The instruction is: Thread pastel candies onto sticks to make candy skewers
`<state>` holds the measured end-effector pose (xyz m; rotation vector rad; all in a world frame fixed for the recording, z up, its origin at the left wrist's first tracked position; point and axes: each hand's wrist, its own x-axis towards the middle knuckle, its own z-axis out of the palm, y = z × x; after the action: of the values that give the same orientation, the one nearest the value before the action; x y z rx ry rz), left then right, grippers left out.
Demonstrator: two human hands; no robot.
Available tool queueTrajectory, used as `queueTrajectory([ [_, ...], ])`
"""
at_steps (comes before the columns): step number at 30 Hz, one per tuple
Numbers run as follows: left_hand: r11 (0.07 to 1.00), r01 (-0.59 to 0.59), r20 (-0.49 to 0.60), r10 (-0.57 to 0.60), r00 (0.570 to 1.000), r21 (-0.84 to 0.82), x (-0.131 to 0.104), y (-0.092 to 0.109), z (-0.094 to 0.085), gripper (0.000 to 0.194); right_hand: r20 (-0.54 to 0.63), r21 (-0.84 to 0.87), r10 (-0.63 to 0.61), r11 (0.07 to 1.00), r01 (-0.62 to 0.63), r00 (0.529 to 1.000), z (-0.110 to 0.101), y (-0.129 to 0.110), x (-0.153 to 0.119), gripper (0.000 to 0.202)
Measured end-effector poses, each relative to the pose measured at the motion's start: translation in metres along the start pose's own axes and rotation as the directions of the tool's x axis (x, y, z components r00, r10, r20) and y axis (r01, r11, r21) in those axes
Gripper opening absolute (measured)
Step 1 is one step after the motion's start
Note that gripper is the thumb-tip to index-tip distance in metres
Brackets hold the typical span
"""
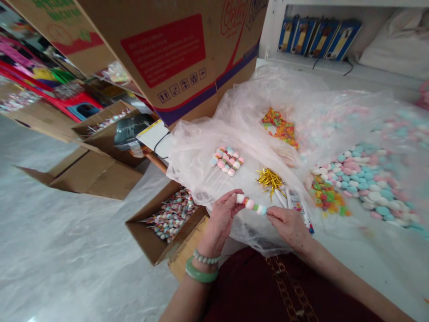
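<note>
Though mostly pastel, one candy skewer (250,205) between both hands (222,211) (288,226).

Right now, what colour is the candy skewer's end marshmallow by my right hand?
The end marshmallow by your right hand is light blue, seen in the head view.

This seems a candy workshop. Marshmallows (363,181) lie heaped on a table (372,255). Beside its left edge, candy sticks (174,212) fill a box (142,243).
</note>
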<state>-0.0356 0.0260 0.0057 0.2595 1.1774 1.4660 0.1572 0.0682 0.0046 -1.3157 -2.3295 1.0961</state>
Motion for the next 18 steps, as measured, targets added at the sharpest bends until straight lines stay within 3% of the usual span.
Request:
queueTrajectory([
  [7, 0.993, -0.066, -0.094, 0.076, 0.993, 0.102, 0.007, -0.015, 0.003, 0.032, 0.062, -0.048, 0.008, 0.999, -0.005, 0.998, 0.014, 0.002, 0.0, 0.022],
  [12, 0.951, 0.018, -0.139, 0.026, 0.99, 0.308, 0.012, -0.017, 0.0, 0.026, 0.1, 0.017, 0.105, 0.994, -0.107, 0.989, 0.014, -0.001, 0.006, 0.02],
  [18, 0.924, 0.081, -0.14, -0.03, 0.99, 0.374, 0.015, -0.025, -0.001, 0.029, 0.088, 0.07, 0.179, 0.98, -0.185, 0.98, 0.018, -0.002, 0.011, 0.02],
])
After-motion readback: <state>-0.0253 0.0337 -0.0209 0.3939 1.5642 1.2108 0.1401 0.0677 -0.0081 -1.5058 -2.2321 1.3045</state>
